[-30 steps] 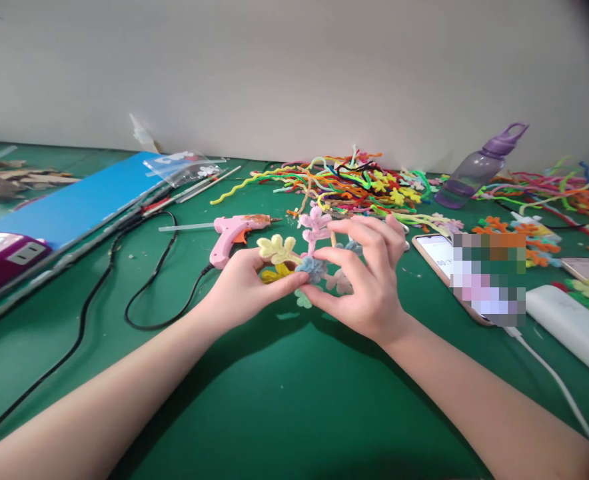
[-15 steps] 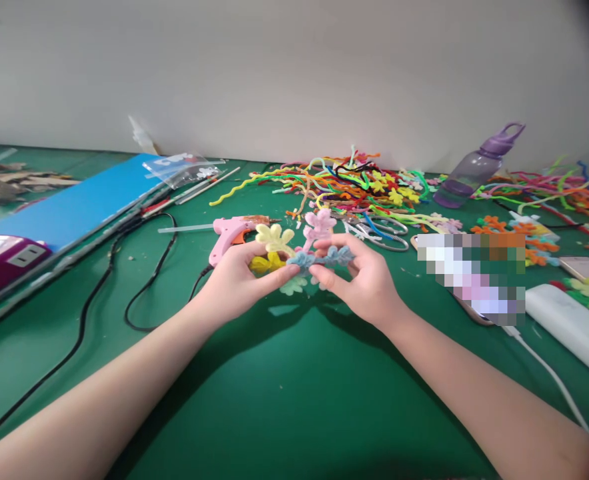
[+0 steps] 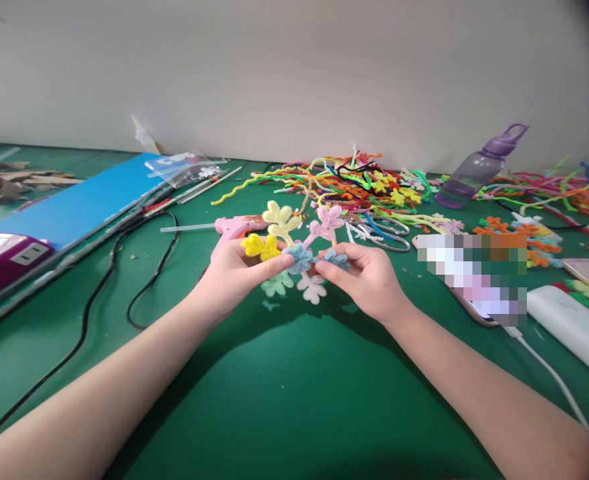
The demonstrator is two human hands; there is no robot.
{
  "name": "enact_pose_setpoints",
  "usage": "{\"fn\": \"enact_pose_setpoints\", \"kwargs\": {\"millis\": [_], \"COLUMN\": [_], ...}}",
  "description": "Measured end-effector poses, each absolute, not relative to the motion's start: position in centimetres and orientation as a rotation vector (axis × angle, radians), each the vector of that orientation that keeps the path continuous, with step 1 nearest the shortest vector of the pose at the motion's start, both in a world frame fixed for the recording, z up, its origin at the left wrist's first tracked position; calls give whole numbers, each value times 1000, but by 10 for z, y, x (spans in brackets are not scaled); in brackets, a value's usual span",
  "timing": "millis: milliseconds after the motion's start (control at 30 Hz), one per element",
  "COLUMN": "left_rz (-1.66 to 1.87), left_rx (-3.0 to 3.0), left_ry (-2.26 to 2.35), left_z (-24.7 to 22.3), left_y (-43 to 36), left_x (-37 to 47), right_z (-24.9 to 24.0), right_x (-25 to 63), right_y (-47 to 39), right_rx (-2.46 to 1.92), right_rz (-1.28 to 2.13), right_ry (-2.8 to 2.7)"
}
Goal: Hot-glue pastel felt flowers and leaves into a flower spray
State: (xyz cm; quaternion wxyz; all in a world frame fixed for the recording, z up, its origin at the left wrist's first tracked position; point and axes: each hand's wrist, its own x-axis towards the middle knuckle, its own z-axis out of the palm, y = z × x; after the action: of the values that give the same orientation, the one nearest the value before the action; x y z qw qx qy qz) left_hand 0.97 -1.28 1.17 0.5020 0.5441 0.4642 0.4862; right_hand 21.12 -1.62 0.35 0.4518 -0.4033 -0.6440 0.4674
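Far left: purple plastic socket box (image 3: 12, 263) at the near end of a long, flat, bright-blue board (image 3: 94, 190). Thin black cable (image 3: 89, 313) curves across the dark-green surface (image 3: 284, 407). Pink plastic glue gun (image 3: 232, 229) lies just behind the left grip (image 3: 223, 272), partly hidden by it.

Left grip: closed on the fuzzy multicoloured pipe-cleaner flower cluster (image 3: 302, 259), thumb against its blue middle bloom. Cluster sits centre, between both hands, apparently held above the surface. Bright-yellow bloom (image 3: 260, 247) outermost left; pale-yellow bloom (image 3: 278, 219) above; mint-green bloom (image 3: 277, 285) below; pink bloom (image 3: 326, 222) up and right; whitish-pink bloom (image 3: 312, 288) beneath.

Right grip (image 3: 373, 279): thumb and fingers pinched at the small blue bloom (image 3: 337, 259) on the cluster's right; exact contact hidden.

Step in hand, my reading: setting the right-hand bloom's angle while the left steadies the middle. Next move calls for a firm left hold and a light right pinch, so neighbouring blooms aren't crushed.

Right, behind: silver metal scissors (image 3: 401, 247); farther right, purple translucent bottle (image 3: 474, 170).
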Motion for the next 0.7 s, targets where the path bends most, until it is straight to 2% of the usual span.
{"fn": "enact_pose_setpoints", "kwargs": {"millis": [233,700], "left_rz": [1115,1060], "left_rx": [1238,1353], "left_ry": [1047,1036], "left_z": [10,12], "left_y": [-13,-13], "left_x": [11,9], "right_z": [5,8], "right_x": [213,211], "right_y": [-16,-19], "right_rx": [-1075,-1062], "right_rz": [1046,1078], "right_ry": [-1694,-1799]}}
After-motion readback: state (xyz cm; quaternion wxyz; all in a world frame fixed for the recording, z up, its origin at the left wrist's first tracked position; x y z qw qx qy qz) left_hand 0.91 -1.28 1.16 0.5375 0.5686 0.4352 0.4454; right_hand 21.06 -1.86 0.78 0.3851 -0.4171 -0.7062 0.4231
